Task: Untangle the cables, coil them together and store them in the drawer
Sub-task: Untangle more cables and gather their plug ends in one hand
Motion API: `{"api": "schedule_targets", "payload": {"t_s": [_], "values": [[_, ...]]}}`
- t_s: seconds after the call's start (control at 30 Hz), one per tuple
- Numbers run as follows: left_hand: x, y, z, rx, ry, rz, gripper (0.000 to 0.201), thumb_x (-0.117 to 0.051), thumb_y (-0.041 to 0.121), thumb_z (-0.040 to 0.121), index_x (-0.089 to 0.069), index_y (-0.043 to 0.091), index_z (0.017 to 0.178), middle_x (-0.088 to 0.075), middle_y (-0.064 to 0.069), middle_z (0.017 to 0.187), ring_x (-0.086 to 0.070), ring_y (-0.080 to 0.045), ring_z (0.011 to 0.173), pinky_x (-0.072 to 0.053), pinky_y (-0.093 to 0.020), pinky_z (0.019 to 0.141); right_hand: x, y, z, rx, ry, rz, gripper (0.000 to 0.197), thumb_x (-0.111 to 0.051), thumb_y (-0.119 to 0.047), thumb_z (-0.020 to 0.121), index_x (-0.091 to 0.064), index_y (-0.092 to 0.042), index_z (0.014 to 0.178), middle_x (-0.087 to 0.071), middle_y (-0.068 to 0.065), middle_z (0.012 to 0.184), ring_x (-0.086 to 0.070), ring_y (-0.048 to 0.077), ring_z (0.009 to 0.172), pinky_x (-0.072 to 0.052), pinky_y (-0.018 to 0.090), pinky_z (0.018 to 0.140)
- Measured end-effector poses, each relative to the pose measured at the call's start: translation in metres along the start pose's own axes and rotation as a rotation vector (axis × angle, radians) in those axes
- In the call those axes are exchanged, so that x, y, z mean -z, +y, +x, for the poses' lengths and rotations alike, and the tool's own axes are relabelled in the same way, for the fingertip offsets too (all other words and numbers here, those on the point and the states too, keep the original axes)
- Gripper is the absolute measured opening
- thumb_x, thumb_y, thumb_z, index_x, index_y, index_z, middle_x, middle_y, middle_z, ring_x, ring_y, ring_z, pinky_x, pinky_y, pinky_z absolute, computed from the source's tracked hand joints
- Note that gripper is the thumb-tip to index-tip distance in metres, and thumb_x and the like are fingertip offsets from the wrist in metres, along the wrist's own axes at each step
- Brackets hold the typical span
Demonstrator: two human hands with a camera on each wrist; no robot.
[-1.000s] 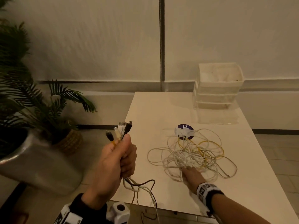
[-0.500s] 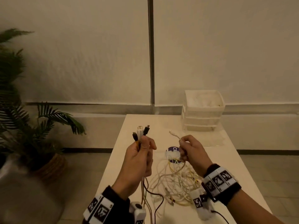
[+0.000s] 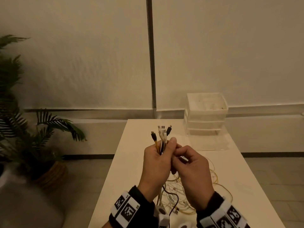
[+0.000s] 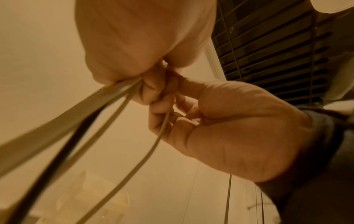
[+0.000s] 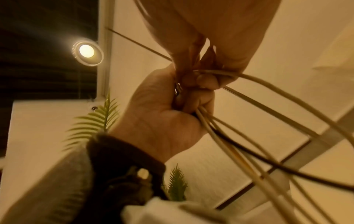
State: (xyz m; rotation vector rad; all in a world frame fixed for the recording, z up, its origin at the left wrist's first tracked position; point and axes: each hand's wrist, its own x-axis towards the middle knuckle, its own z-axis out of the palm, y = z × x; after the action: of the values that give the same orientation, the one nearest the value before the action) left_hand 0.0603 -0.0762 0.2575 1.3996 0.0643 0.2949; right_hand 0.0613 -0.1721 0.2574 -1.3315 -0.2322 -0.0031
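My left hand (image 3: pixel 164 150) grips a bundle of cable ends (image 3: pixel 162 134) upright above the table, with black, white and yellow plugs sticking out over the fist. Pressed against its right side, my right hand (image 3: pixel 180 155) has its fingers curled round a white cable (image 4: pixel 153 144). Below both hands the cables hang down to a loose tangle of white and yellow cables (image 3: pixel 184 199) on the white table (image 3: pixel 246 186). The right wrist view shows the left fist (image 5: pixel 162 115) holding several cables (image 5: pixel 239 142). A clear drawer unit (image 3: pixel 206 116) stands at the table's far right.
A potted palm (image 3: pixel 37 137) in a woven basket stands on the floor to the left of the table. The wall with a metal strip (image 3: pixel 152 63) runs behind the table. A ceiling lamp (image 5: pixel 87 51) shows in the right wrist view.
My right hand has lifted a white cable end off the pile and brought it against the bundle in my left hand. The left hand has moved right and further over the table.
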Motion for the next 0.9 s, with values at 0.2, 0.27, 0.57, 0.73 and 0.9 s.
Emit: {"api": "schedule_targets", "payload": {"t_s": [0.2,0.27,0.57,0.73,0.9], "values": [[0.006,0.007,0.006,-0.020,0.051,0.087,0.048,-0.048,0.047,0.093,-0.062,0.005,0.073,-0.047,-0.002,0.048,-0.043,-0.016,0.042,-0.035,-0.025,0.041,0.006,0.004,-0.002,-0.030,-0.103,-0.113,0.011,-0.067,0.002,0.083,-0.059,-0.006,0.084,-0.072,0.001,0.081,-0.057,0.018,0.049,-0.046,0.028,0.050],[0.014,0.013,0.011,-0.063,0.092,0.090,0.049,-0.046,0.050,0.091,-0.058,0.007,0.069,-0.043,0.003,0.050,-0.037,-0.011,0.042,-0.033,-0.024,0.043,0.011,0.012,-0.005,-0.033,-0.115,-0.167,0.014,-0.069,-0.002,0.083,-0.061,-0.014,0.088,-0.064,0.002,0.072,-0.055,0.017,0.049,-0.045,0.026,0.050],[0.072,0.065,0.025,-0.249,0.168,-0.092,0.044,-0.041,0.049,0.096,-0.041,0.019,0.063,-0.030,0.004,0.052,-0.023,-0.011,0.041,-0.021,-0.020,0.037,0.063,0.053,0.009,-0.039,-0.572,-0.624,0.028,-0.047,-0.023,0.099,-0.062,-0.027,0.076,-0.050,-0.006,0.056,-0.046,0.004,0.054,-0.040,0.024,0.057],[0.076,0.055,0.011,-0.396,-0.158,0.750,0.027,-0.054,0.045,0.092,-0.066,0.028,0.075,-0.053,0.008,0.056,-0.042,-0.007,0.046,-0.035,-0.022,0.044,0.067,0.044,0.032,-0.100,-0.501,-0.544,0.036,-0.045,-0.021,0.100,-0.057,-0.026,0.066,-0.043,0.005,0.064,-0.036,0.011,0.054,-0.031,0.031,0.055],[0.036,0.001,-0.004,-0.298,-0.340,0.913,0.021,-0.051,0.037,0.099,-0.060,0.033,0.081,-0.052,0.012,0.056,-0.044,-0.009,0.051,-0.031,-0.023,0.050,0.055,0.013,0.043,-0.043,-0.554,-0.463,0.029,-0.047,-0.021,0.096,-0.061,-0.013,0.071,-0.045,0.009,0.064,-0.036,0.020,0.057,-0.030,0.033,0.055]]}}
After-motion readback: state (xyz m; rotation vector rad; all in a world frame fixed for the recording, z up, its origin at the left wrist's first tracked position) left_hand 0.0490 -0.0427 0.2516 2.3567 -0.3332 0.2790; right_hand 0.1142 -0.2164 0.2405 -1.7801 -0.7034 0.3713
